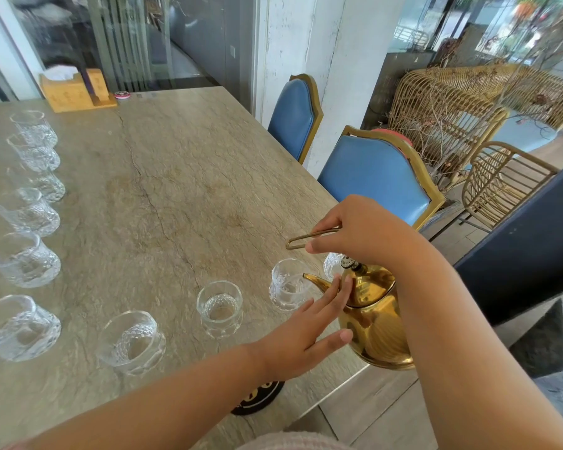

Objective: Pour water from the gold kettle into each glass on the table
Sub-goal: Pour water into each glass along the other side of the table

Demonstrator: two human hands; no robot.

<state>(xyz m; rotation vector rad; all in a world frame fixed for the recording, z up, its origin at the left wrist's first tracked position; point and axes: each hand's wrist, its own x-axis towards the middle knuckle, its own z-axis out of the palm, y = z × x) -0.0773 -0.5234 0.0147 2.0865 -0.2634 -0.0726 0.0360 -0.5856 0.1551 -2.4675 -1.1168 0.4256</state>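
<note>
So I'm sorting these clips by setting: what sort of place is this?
Probably a cafe or restaurant: a long stone table set with many glasses, padded blue chairs, and a wooden tissue box at the far end.

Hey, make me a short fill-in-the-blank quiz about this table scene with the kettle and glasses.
1. The right hand holds the shiny gold metal kettle by its thin wire ____.
2. The kettle's spout points toward a clear textured ____.
3. The left hand rests flat against the kettle with fingers ____.
4. Two chairs beside the beige stone table have ____ upholstery.

Missing words: handle; glass; extended; blue
</note>
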